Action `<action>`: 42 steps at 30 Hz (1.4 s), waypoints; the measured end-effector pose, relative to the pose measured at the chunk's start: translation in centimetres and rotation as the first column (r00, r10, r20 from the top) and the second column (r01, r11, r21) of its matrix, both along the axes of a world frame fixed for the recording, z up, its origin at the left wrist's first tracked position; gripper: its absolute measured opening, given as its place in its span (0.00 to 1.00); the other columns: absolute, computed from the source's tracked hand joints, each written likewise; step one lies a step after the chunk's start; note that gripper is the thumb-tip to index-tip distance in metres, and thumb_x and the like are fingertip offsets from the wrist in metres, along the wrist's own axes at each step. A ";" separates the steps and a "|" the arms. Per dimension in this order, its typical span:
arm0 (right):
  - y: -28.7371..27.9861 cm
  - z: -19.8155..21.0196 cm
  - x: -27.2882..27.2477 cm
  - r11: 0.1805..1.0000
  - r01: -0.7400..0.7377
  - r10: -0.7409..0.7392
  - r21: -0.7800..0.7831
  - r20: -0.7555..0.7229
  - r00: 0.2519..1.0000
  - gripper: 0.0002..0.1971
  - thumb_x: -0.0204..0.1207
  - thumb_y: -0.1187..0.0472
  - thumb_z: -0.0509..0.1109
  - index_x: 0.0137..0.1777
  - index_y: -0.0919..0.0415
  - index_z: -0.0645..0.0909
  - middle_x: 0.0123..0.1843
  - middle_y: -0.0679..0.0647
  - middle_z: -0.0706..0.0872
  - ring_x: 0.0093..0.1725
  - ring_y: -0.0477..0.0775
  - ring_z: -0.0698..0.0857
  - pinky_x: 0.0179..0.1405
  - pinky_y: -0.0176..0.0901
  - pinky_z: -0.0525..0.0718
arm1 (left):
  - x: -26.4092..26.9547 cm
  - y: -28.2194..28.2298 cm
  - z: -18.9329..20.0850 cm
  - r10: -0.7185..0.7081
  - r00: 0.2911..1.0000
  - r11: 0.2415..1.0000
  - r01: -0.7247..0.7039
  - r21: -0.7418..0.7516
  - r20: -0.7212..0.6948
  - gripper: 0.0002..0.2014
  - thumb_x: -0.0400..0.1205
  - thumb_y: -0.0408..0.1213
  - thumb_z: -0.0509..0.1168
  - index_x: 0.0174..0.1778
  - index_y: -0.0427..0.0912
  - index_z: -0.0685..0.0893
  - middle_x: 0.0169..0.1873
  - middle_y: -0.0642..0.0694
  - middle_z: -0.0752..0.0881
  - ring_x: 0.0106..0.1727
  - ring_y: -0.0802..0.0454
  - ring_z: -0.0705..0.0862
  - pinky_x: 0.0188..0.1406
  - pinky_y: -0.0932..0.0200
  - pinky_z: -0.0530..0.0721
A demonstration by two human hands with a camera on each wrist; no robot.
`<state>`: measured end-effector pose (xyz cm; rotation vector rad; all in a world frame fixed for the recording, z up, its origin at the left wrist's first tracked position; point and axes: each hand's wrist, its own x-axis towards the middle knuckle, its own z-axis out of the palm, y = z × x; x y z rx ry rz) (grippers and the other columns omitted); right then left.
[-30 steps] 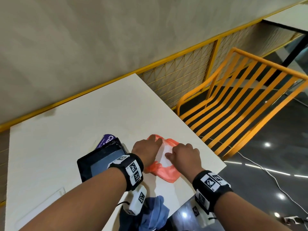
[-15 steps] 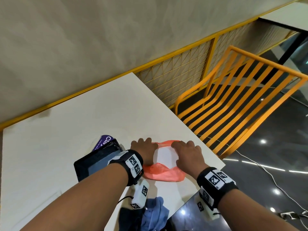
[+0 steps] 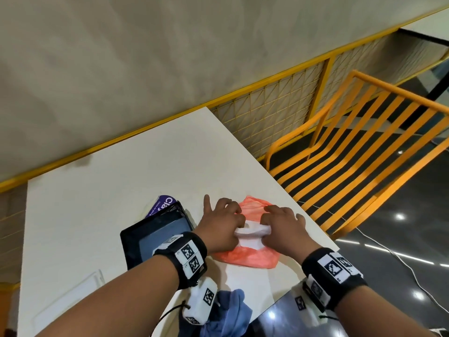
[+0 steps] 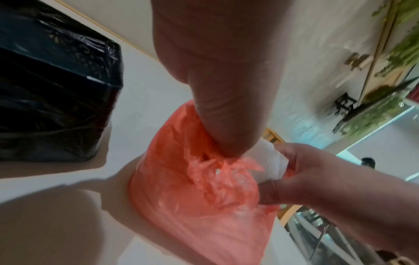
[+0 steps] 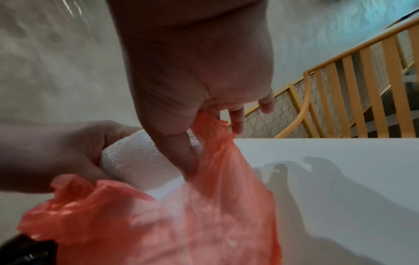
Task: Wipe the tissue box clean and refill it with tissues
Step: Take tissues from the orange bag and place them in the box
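The black tissue box (image 3: 155, 237) lies on the white table (image 3: 121, 178), just left of my hands, and shows as a dark shiny block (image 4: 56, 89) in the left wrist view. An orange plastic bag (image 3: 247, 257) lies near the table's right front corner. A white stack of tissues (image 3: 251, 231) pokes out of its mouth. My left hand (image 3: 233, 222) grips the stack's left end, its index finger sticking out. My right hand (image 3: 272, 223) grips the right end, thumb (image 5: 188, 161) between the tissues (image 5: 136, 157) and the bag's wall (image 5: 222, 161).
A blue cloth (image 3: 230, 312) hangs at the table's near edge under my left wrist. A purple card (image 3: 164, 205) peeks out behind the box. A clear flat plate (image 3: 73, 295) lies at the front left. An orange slatted chair (image 3: 364, 147) stands right of the table.
Half a second ago both hands held the bag's mouth spread wide. They have since closed in on the white tissues and bunched them up out of the bag's mouth.
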<state>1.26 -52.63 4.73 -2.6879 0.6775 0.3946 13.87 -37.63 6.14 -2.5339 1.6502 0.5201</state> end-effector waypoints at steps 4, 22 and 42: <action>0.0 2.2 -1.2 0.998 0.004 -0.007 0.057 0.050 0.999 0.13 0.66 0.50 0.73 0.52 0.40 0.81 0.80 0.41 0.65 0.79 0.54 0.58 0.74 0.76 0.50 | -0.3 1.1 1.3 0.086 0.989 0.979 -0.106 -0.176 -0.119 0.12 0.74 0.42 0.72 0.53 0.54 0.84 0.67 0.59 0.77 0.83 0.49 0.59 0.78 0.19 0.39; 4.6 13.2 7.0 0.720 -0.257 -0.219 0.644 0.563 0.797 0.11 0.68 0.70 0.76 0.41 0.53 0.82 0.38 0.49 0.86 0.39 0.50 0.84 0.37 0.51 0.83 | 2.3 12.6 9.3 0.275 0.549 0.195 -0.836 -0.513 -0.789 0.11 0.77 0.36 0.76 0.49 0.54 0.84 0.44 0.53 0.89 0.46 0.53 0.88 0.43 0.51 0.87; 15.0 1.3 16.6 0.885 -0.302 0.229 0.355 0.233 0.945 0.18 0.72 0.68 0.63 0.60 0.55 0.79 0.52 0.54 0.87 0.49 0.56 0.84 0.40 0.39 0.79 | 5.1 20.0 -1.0 0.810 0.562 0.534 -0.824 -0.188 -0.166 0.25 0.82 0.35 0.59 0.77 0.56 0.75 0.65 0.48 0.81 0.65 0.43 0.82 0.64 0.47 0.77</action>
